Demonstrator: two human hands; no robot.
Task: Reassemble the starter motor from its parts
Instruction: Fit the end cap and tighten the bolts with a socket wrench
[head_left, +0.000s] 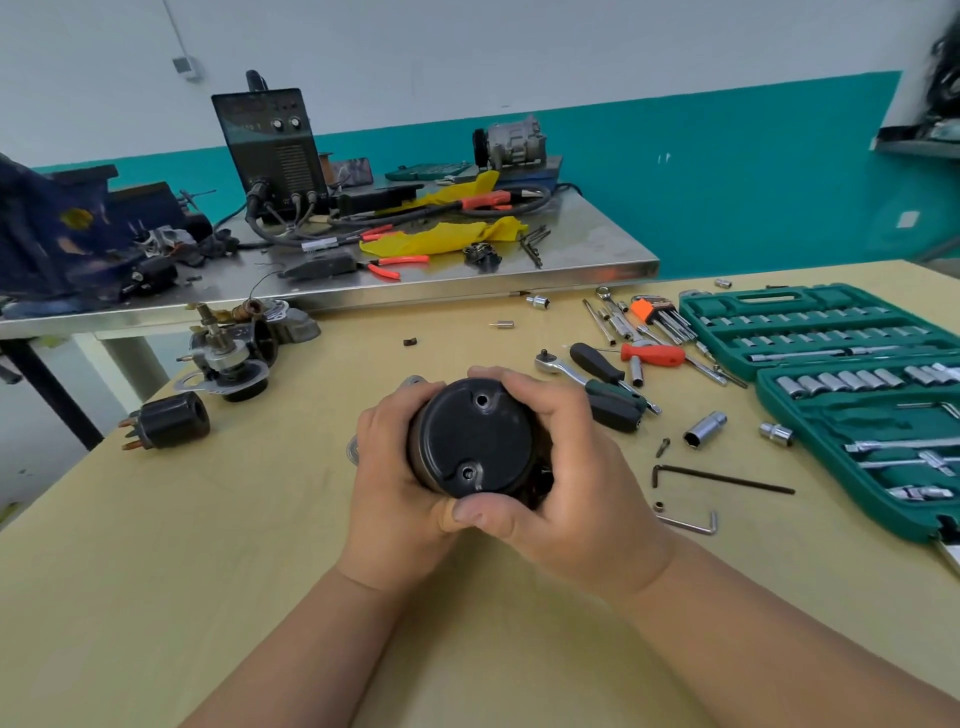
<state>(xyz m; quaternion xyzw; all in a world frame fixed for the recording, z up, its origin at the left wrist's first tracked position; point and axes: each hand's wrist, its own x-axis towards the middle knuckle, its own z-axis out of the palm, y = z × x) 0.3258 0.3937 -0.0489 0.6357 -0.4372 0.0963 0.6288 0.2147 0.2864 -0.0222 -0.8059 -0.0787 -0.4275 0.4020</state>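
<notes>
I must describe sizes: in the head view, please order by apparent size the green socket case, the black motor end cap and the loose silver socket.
1. green socket case
2. black motor end cap, though it is nearest the camera
3. loose silver socket

Motor body (475, 441) sides hidden by hands.

Matt black end cap (475, 439), pale smooth wooden table (260, 519), shiny steel bench (597, 249).
</notes>
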